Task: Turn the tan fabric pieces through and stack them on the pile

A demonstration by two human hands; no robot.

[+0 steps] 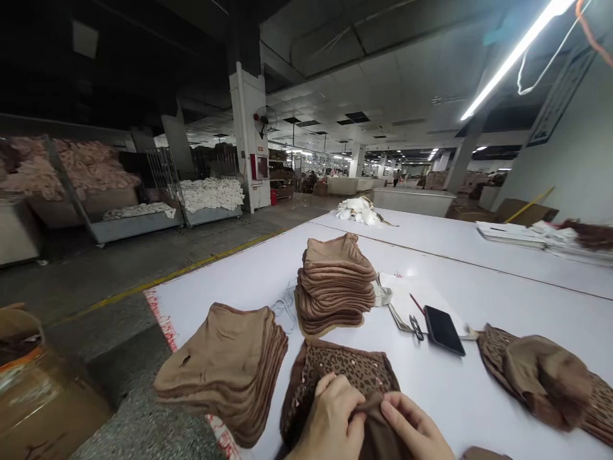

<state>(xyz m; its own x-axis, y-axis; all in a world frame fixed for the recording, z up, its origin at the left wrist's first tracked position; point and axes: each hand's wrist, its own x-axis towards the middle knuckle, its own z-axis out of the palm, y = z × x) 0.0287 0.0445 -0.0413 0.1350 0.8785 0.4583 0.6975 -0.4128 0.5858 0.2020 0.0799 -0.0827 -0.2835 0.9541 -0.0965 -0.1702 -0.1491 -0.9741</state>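
My left hand (332, 412) and my right hand (416, 423) are close together at the front edge of the view, each pinching a fold of a plain brown garment (380, 441). Beneath and behind them lies a leopard-print piece (357, 363) with small pale spots and a brown border; I cannot tell whether it belongs to the same garment. Left of my hands is a neat stack of brown garments (234, 358). A taller stack of similar garments (335, 287) stands just beyond. On the right, a loose heap of brown and leopard-print cloth (546, 377) rests on the table.
The white table (268, 268) also holds papers (407, 294), a black phone (444, 329), small thread snips (416, 328), a red pencil (417, 303) and a white cloth pile (359, 211). A cardboard box (48, 402) stands left. Carts with garments (211, 195) are farther back.
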